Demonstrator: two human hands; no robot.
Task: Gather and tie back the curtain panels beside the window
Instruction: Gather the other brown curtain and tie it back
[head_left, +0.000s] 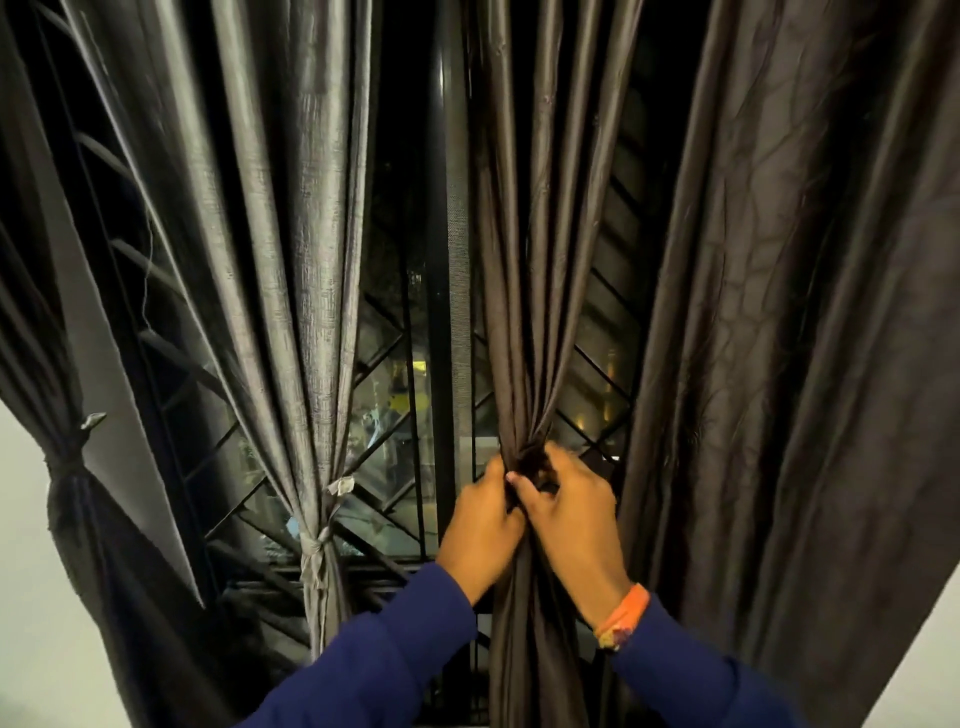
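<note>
Right now I see both hands at the gathered waist of the brown curtain panel, which hangs just right of the dark centre post of the window. My left hand has its fingers curled into the bunched folds from the left, and my right hand grips the same bunch from the right, thumb and fingers bent around the dark knot of cloth between them; the two hands touch each other there. Whether a separate tie strip sits inside that bunch I cannot tell, because the fingers cover it. Below the hands the brown fabric falls straight down between my blue sleeves, and an orange wristband sits on the right wrist. To the left, the grey curtain panel is already cinched low with a knotted grey tie, one loose end sticking up beside it. Further left, a dark curtain panel is also pinched in at its waist against the pale wall. On the far right, a wide dark brown panel hangs loose and ungathered. Behind the fabric, the window grille shows diagonal bars and some dim lights beyond.
</note>
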